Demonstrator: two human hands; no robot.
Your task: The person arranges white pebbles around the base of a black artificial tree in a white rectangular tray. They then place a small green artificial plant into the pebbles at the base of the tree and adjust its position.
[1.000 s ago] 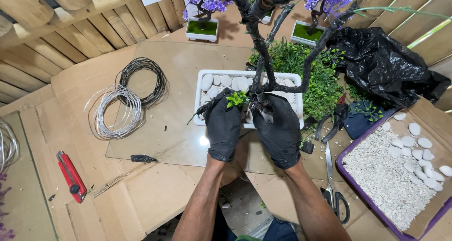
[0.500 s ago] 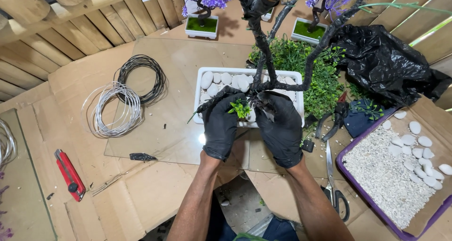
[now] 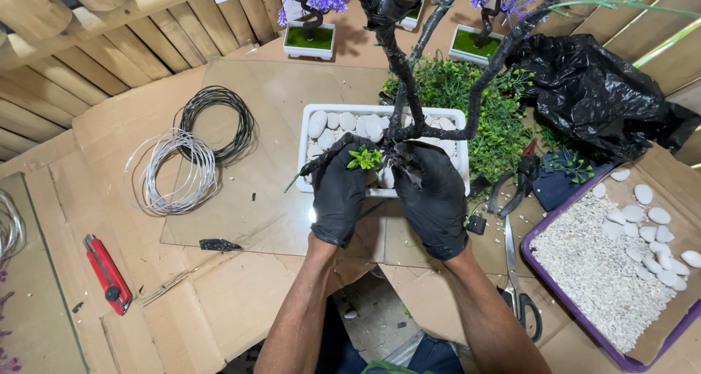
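I am still pinching the little green sprig [image 3: 364, 157] with my left hand [image 3: 338, 191] and pushing it deeper by the black trunk [image 3: 406, 96] at the middle top, my right hand [image 3: 432, 195] gripping the base.

Left hand [image 3: 339, 191] and right hand [image 3: 431, 199] both wear black gloves. Cuffs end at wrists. Forearms bare, unsleeved.

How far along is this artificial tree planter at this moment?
Done: the black wrapped trunk stands in the white planter, with white stones filling its far part. In hand: the left hand and right hand, in black gloves, press a green sprig at the trunk's base. Left, as it looks: greenery and pebbles in the purple tray lie unused.
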